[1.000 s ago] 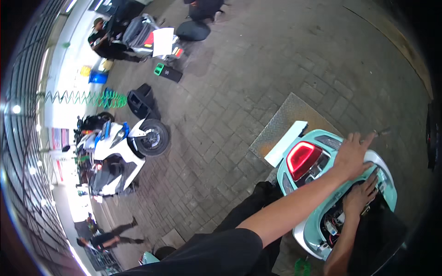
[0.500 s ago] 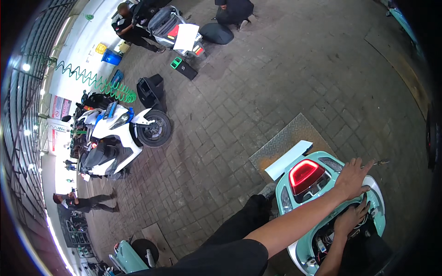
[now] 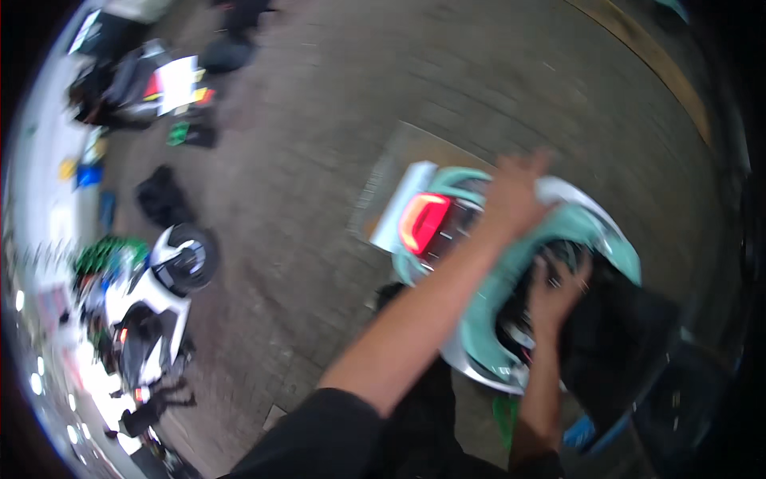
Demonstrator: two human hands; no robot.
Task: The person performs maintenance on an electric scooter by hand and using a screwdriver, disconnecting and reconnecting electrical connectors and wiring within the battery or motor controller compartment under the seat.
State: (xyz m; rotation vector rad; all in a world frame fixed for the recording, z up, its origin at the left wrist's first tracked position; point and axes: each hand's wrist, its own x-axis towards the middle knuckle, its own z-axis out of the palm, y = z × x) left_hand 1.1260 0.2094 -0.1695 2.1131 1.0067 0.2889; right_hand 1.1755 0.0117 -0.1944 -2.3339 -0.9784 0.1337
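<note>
A mint-green scooter [image 3: 487,319] stands with its tail towards me, its red tail light [image 3: 423,223] glowing. My left hand [image 3: 519,195] reaches across the rear bodywork, beside the pale edge panel. Motion smears its fingers, and whether they hold anything does not show. Down in the dark opening under the raised black seat [image 3: 622,335] is my right hand [image 3: 554,295]. Its fingers are spread apart over dark parts, and no held thing is visible. Some wiring shows indistinctly in the opening next to it.
A white sheet-like panel [image 3: 403,206] sits behind the scooter's tail, above a metal floor plate [image 3: 383,180]. A white scooter [image 3: 152,307] stands at the left, with a dark bin-like part [image 3: 162,195] farther off. Another motorcycle [image 3: 136,80] is at the far left.
The view has swung, so the mint scooter sits farther left and higher. My right hand's fingers now spread in the opening. The thin tool near my left hand no longer shows.
</note>
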